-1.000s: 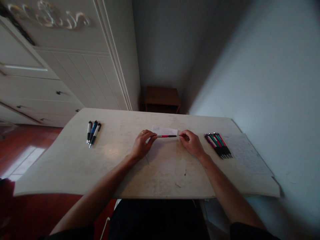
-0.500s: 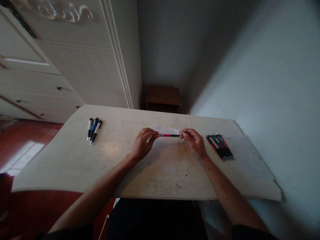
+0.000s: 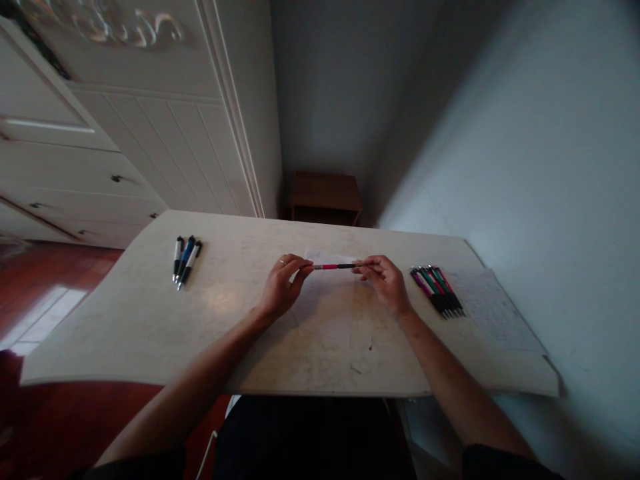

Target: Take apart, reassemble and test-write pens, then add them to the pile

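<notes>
Pale, stained surface (image 3: 125, 320) against a dim wall (image 3: 550, 167). Red-and-black pen (image 3: 330, 267) level above it: left hand (image 3: 284, 285) pinching one end, right hand (image 3: 386, 285) the other, tip seemingly covered. Writing on far-right paper (image 3: 500, 313) too faint to read.

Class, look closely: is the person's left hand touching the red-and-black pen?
Touching. The head view shows the left hand pinching one end of the red-and-black pen, whose red and black parts stick out beyond the grip.
</notes>
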`<state>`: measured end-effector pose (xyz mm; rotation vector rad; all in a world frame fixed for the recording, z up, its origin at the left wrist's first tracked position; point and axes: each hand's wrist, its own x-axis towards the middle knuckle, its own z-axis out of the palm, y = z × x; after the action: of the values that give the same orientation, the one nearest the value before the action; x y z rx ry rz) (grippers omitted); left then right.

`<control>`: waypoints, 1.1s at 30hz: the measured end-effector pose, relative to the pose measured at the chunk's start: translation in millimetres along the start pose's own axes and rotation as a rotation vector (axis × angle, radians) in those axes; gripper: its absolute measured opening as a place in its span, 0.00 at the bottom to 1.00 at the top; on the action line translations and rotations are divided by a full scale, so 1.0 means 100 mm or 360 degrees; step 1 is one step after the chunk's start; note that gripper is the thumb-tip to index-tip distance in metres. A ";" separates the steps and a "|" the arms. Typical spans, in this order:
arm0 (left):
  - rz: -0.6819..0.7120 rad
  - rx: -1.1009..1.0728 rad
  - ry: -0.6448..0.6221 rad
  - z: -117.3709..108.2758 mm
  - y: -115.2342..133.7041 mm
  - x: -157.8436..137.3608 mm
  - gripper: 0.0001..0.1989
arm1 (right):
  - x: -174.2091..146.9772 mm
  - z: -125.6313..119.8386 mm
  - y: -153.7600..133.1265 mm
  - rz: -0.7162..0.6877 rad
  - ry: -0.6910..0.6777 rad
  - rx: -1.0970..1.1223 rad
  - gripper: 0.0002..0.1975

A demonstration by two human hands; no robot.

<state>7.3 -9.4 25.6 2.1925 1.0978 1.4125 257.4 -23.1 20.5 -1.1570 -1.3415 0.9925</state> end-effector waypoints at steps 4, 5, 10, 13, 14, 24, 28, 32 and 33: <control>0.0012 -0.0006 0.0000 0.01 -0.02 0.00 0.06 | 0.00 0.00 0.03 0.0011 -0.0033 0.0021 0.13; 0.0011 -0.0011 -0.0001 0.01 -0.02 0.00 0.06 | 0.00 0.00 0.03 0.0010 -0.0037 0.0026 0.13; 0.0003 -0.0026 -0.0032 0.01 -0.03 0.00 0.07 | 0.00 -0.01 0.05 0.0026 -0.0054 0.0026 0.14; 0.0017 -0.0031 -0.0031 0.01 -0.02 0.00 0.07 | 0.00 0.00 0.05 0.0041 -0.0069 0.0034 0.14; 0.0024 -0.0044 -0.0033 0.01 -0.02 0.00 0.07 | 0.00 0.01 0.05 0.0048 -0.0076 0.0039 0.15; 0.0028 -0.0184 -0.0051 0.02 -0.04 0.00 0.06 | -0.04 0.02 0.05 0.0142 -0.0095 -0.0030 0.18; 0.0046 -0.0167 -0.0043 0.02 -0.05 0.00 0.05 | -0.05 0.03 0.05 0.0125 -0.0091 -0.0043 0.16; 0.0114 -0.0136 -0.0031 0.02 -0.05 -0.01 0.04 | -0.07 0.03 0.06 0.0151 -0.0160 -0.0077 0.16; 0.0136 -0.0115 -0.0037 0.03 -0.05 -0.01 0.04 | -0.07 0.03 0.06 0.0165 -0.0180 -0.0084 0.16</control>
<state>7.1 -6.6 20.5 2.2224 0.9405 1.4350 254.5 -28.8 13.3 -1.2356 -1.4158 1.1170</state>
